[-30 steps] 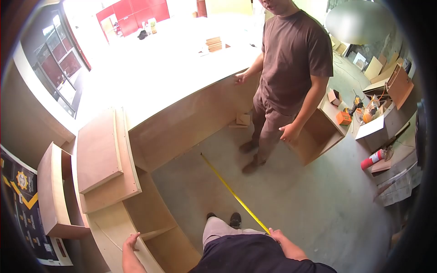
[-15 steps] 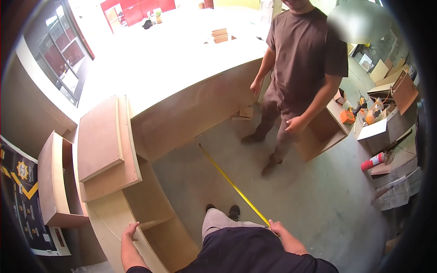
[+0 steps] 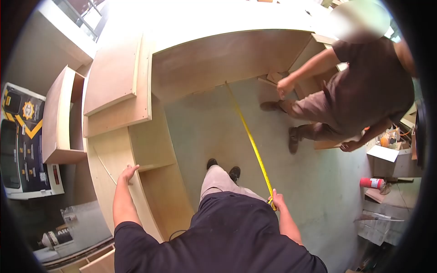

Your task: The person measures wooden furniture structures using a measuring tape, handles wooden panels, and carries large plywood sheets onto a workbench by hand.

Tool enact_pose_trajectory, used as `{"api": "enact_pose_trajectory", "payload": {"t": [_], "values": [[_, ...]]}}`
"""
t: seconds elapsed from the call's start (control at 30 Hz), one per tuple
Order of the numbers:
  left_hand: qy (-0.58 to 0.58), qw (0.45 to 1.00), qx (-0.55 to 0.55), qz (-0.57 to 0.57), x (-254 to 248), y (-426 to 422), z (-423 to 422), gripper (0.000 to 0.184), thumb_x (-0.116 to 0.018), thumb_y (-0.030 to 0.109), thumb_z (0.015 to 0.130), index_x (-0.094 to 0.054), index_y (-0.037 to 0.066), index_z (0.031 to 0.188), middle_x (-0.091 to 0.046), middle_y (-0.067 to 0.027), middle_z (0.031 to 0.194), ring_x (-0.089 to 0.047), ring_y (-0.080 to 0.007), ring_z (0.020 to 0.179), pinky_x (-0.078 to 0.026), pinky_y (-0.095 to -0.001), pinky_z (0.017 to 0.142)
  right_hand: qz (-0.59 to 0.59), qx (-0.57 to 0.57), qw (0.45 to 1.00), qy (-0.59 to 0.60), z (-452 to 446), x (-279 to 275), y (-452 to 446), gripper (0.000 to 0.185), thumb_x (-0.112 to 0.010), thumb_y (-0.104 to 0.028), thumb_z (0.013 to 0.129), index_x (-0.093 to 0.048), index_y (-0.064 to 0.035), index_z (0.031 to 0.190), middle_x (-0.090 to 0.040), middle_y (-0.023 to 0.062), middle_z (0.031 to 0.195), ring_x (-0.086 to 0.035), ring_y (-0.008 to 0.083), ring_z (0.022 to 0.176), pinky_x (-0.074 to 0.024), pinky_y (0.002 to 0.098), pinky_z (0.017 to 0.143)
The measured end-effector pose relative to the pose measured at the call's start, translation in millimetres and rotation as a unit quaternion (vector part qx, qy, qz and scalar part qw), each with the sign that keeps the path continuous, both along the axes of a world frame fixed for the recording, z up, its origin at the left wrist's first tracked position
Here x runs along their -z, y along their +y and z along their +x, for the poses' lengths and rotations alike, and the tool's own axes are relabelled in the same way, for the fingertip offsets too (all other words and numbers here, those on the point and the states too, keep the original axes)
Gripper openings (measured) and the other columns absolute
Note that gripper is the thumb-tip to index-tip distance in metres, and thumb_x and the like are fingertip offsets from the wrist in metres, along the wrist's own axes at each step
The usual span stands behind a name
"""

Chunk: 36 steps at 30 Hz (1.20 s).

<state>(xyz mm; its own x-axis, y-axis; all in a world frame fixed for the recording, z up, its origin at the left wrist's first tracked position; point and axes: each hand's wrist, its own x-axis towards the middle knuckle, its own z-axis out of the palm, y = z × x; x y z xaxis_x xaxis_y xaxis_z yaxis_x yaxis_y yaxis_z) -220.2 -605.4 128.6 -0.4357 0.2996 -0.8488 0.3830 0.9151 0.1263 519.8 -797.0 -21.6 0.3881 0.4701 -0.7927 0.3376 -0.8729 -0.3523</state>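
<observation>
Your right hand (image 3: 278, 200) is closed, fingers pinching the near end of the yellow tape measure (image 3: 259, 159) at your right side. Tape runs out over the grey floor (image 3: 200, 123), far end by the foot of the long wooden panel (image 3: 218, 63). Your left hand (image 3: 128, 174) is at the cabinet (image 3: 114, 154) edge, thumb spread from fingers. Co-worker (image 3: 364, 86) stands right of the tape.

Yellow tape measure (image 3: 255, 146), red extinguisher (image 3: 371, 183)
</observation>
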Motion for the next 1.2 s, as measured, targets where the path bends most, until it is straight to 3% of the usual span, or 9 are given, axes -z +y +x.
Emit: {"api": "enact_pose_trajectory", "payload": {"t": [0.1, 0.37, 0.53, 0.67, 0.83, 1.0, 1.03, 1.07, 1.2], "values": [[-0.006, 1.000, -0.003, -0.002, 0, 0, -2, 0.098, -0.059, 0.057, 0.081, 0.001, 0.019, 0.149, -0.003, -0.0089, 0.156, -0.011, -0.0344, 0.141, -0.030, -0.0620, 0.103, -0.009, 0.060, 0.996, 0.060, 0, -5, 15, 0.068, -0.037, -0.056, 0.093, -0.067, -0.0009, 0.069, -0.059, 0.0076, 0.059, -0.058, 0.0169, 0.056, -0.0464, 0.0328, 0.055], [-0.001, 1.000, -0.006, 0.013, 0, -5, 2, 0.097, -0.059, 0.055, 0.081, -0.001, 0.019, 0.149, -0.002, -0.0086, 0.156, -0.010, -0.0341, 0.141, -0.031, -0.0613, 0.103, 0.019, 0.013, 0.995, 0.094, -2, -3, 34, 0.058, -0.044, -0.050, 0.094, -0.065, -0.0004, 0.071, -0.059, 0.0067, 0.065, -0.055, 0.0155, 0.055, -0.0448, 0.0310, 0.054], [0.010, 1.000, 0.004, 0.024, 6, -6, -2, 0.099, -0.059, 0.058, 0.079, -0.002, 0.017, 0.149, -0.005, -0.0093, 0.155, -0.017, -0.0345, 0.139, -0.037, -0.0608, 0.099, 0.009, -0.009, 0.995, 0.095, -14, -15, 52, 0.030, -0.051, -0.024, 0.086, -0.068, -0.0012, 0.075, -0.062, 0.0067, 0.068, -0.055, 0.0141, 0.062, -0.0437, 0.0304, 0.058], [-0.017, 0.999, -0.008, 0.033, 8, -6, -7, 0.100, -0.060, 0.057, 0.080, -0.002, 0.013, 0.149, -0.003, -0.0074, 0.156, -0.013, -0.0331, 0.141, -0.034, -0.0629, 0.099, 0.050, 0.003, 0.988, 0.143, -26, -24, 85, 0.026, -0.050, -0.019, 0.085, -0.070, -0.0039, 0.077, -0.063, 0.0059, 0.074, -0.056, 0.0150, 0.070, -0.0437, 0.0318, 0.063], [-0.043, 0.999, -0.016, 0.016, 15, -6, -19, 0.097, -0.058, 0.056, 0.083, -0.001, 0.015, 0.149, 0.001, -0.0059, 0.156, -0.007, -0.0336, 0.142, -0.030, -0.0674, 0.099, 0.042, 0.064, 0.982, 0.175, -51, 1, 141, 0.023, -0.051, -0.018, 0.088, -0.070, -0.0046, 0.088, -0.063, 0.0074, 0.081, -0.057, 0.0160, 0.074, -0.0446, 0.0336, 0.065], [-0.084, 0.995, -0.049, -0.010, 30, -4, -41, 0.099, -0.059, 0.057, 0.081, 0.004, 0.021, 0.149, 0.008, -0.0044, 0.156, 0.003, -0.0354, 0.142, -0.023, -0.0684, 0.102, 0.026, 0.084, 0.981, 0.172, -91, -48, 211, 0.028, -0.050, -0.019, 0.085, -0.066, -0.0018, 0.100, -0.061, 0.0103, 0.084, -0.059, 0.0182, 0.077, -0.0444, 0.0380, 0.060], [-0.085, 0.995, -0.044, -0.013, 30, -4, -41, 0.098, -0.058, 0.057, 0.082, 0.004, 0.023, 0.149, 0.008, -0.0044, 0.156, 0.004, -0.0354, 0.142, -0.021, -0.0684, 0.102, 0.011, 0.090, 0.977, 0.191, -96, -34, 221, 0.029, -0.049, -0.019, 0.085, -0.065, -0.0014, 0.101, -0.062, 0.0118, 0.086, -0.060, 0.0193, 0.078, -0.0442, 0.0392, 0.060], [-0.088, 0.995, -0.051, -0.021, 30, -3, -43, 0.097, -0.057, 0.057, 0.083, 0.005, 0.024, 0.149, 0.010, -0.0045, 0.156, 0.004, -0.0356, 0.142, -0.019, -0.0684, 0.103, 0.032, 0.092, 0.976, 0.195, -104, -32, 228, 0.029, -0.045, -0.020, 0.088, -0.064, -0.0002, 0.095, -0.061, 0.0104, 0.075, -0.058, 0.0174, 0.065, -0.0431, 0.0410, 0.056], [-0.098, 0.994, -0.036, -0.015, 30, -8, -43, 0.097, -0.056, 0.056, 0.084, 0.010, 0.025, 0.148, 0.012, -0.0065, 0.155, 0.004, -0.0373, 0.142, -0.019, -0.0684, 0.103, 0.033, 0.087, 0.983, 0.159, -120, -48, 242, 0.033, -0.048, -0.019, 0.085, -0.065, -0.0041, 0.109, -0.064, 0.0145, 0.092, -0.061, 0.0216, 0.082, -0.0463, 0.0409, 0.064]]}}
